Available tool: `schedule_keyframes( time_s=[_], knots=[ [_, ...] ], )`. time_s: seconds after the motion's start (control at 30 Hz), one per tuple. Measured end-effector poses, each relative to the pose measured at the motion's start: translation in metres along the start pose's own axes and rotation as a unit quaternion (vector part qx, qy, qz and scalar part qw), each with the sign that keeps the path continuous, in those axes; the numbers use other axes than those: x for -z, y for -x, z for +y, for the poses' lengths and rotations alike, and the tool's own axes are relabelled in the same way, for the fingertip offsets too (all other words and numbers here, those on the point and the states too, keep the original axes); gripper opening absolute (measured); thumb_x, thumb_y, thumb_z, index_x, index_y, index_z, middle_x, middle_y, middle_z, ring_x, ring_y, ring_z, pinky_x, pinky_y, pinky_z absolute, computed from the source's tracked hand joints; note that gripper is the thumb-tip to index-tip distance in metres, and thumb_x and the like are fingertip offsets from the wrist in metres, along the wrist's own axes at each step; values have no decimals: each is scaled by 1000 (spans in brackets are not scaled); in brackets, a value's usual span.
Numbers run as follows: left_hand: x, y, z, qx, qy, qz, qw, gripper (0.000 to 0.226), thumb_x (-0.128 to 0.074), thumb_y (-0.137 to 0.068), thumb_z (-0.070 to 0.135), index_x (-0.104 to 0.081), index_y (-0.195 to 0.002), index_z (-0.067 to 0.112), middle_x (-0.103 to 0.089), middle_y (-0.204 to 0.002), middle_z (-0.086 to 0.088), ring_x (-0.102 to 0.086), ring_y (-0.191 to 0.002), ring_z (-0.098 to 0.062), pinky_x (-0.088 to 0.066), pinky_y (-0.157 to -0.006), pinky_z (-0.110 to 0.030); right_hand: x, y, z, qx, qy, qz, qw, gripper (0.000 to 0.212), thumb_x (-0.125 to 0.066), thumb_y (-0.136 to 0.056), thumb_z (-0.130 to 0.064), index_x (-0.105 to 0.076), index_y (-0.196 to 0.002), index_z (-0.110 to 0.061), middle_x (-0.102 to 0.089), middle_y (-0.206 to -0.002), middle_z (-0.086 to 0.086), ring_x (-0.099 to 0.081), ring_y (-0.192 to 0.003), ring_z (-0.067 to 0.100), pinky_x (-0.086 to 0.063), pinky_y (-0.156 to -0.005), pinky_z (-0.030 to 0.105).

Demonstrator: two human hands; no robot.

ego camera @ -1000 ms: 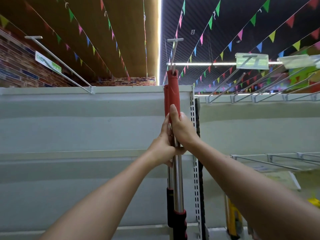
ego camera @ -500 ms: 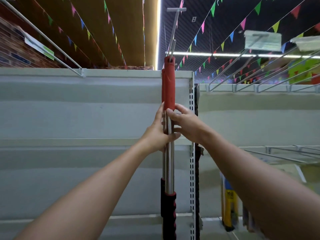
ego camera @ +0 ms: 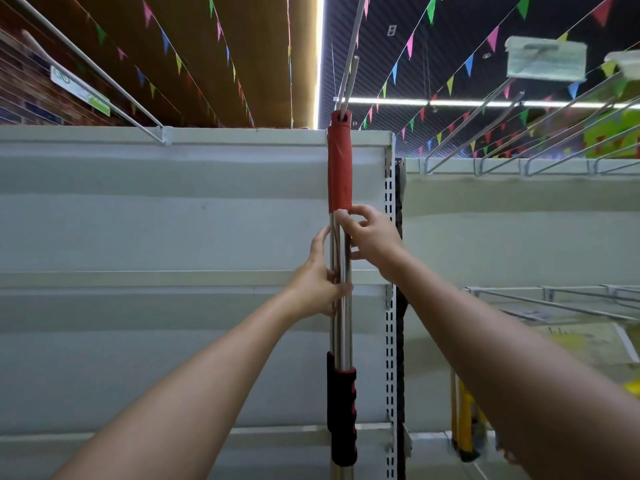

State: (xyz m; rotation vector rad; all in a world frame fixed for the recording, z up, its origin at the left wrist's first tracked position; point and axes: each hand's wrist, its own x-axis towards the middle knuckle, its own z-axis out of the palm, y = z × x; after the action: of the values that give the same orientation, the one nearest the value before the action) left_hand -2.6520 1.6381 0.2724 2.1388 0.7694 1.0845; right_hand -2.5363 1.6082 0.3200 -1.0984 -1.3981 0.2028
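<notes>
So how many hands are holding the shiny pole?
2. The left hand grips the shiny pole lower down, thumb across its front. The right hand pinches it higher up, just under the red sleeve. No other hand shows.

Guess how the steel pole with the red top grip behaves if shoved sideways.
Probably stiff: the steel pole runs straight where the left hand grips it. Likely to swing rather than tip, since its red top grip hangs on a wire hook. The bare polished shaft may slip; the ribbed lower grip less so.
</notes>
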Motion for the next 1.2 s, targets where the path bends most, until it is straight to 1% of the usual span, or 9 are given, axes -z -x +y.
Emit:
schedule_keyframes(
  time_s=[0.3,0.47,0.6,0.7,0.83,0.93,1.0,1.07,1.2],
  knots=[
    [-7,-15,-18,-36,-7,63,997,85,-67,-85,16,-11,-145,38,-58,-95,1,-65,-88,-25,-59,-69,-47,11,7,28,-67,-50,-135,987,53,-66,-86,-12,-43,-133,-18,-64,-108,11,-66,-97,25,-55,-84,44],
    [-4,-20,-30,-27,-31,82,996,92,-74,-77,33,-14,-147,30,-42,-132,-8,-54,-114,-28,-50,-91,-50,15,10,40,-95,-49,-131,986,71,-67,-84,-31,-31,-144,-24,-49,-135,12,-54,-118,26,-44,-99,53],
    [-9,-20,-37,4,-24,28,999,88,-59,-87,44,0,-150,27,-19,-156,-4,-34,-136,-27,-42,-101,-48,7,19,46,-132,-7,-160,978,72,-45,-90,-55,-12,-151,-32,-30,-153,7,-39,-133,32,-35,-104,59],
    [-20,-12,-49,15,14,-46,999,83,-52,-88,51,0,-149,28,-32,-148,5,-41,-129,-17,-49,-85,-37,-6,30,58,-185,-27,-193,963,77,-22,-86,-72,-14,-151,-30,-25,-155,11,-30,-138,37,-27,-107,64],
    [-38,-6,-77,-19,27,-106,994,93,-69,-83,24,-2,-147,23,-48,-126,15,-51,-115,3,-44,-101,-29,-17,43,78,-232,-158,-191,941,81,-17,-82,-77,-32,-144,-27,-48,-138,10,-57,-114,22,-51,-88,43],
    [-47,-4,-92,16,43,-114,992,92,-72,-77,13,-9,-143,23,-60,-101,8,-63,-88,3,-54,-79,-22,-25,52,105,-251,-195,-182,931,78,-15,-84,-75,-23,-148,-33,-34,-152,3,-37,-136,24,-38,-106,51],
    [-50,-3,-97,31,50,-111,992,89,-68,-74,7,-12,-140,26,-59,-88,0,-63,-66,4,-50,-57,-15,-34,60,120,-259,-215,-188,923,76,-15,-86,-72,-38,-143,-26,-48,-140,7,-45,-130,24,-45,-98,40],
    [-51,-4,-96,39,41,-103,993,86,-67,-72,5,-16,-138,27,-57,-86,-6,-61,-57,2,-47,-51,-15,-39,62,128,-265,-207,-189,922,74,-16,-88,-70,-50,-133,-22,-57,-125,9,-51,-123,24,-48,-88,34],
    [-43,-4,-94,56,45,-130,989,87,-74,-70,16,-20,-136,32,-62,-87,0,-66,-70,-1,-53,-58,-23,-28,58,122,-272,-151,-216,925,81,-16,-83,-77,-34,-146,-29,-34,-152,4,-32,-139,25,-26,-113,53]
  ],
)
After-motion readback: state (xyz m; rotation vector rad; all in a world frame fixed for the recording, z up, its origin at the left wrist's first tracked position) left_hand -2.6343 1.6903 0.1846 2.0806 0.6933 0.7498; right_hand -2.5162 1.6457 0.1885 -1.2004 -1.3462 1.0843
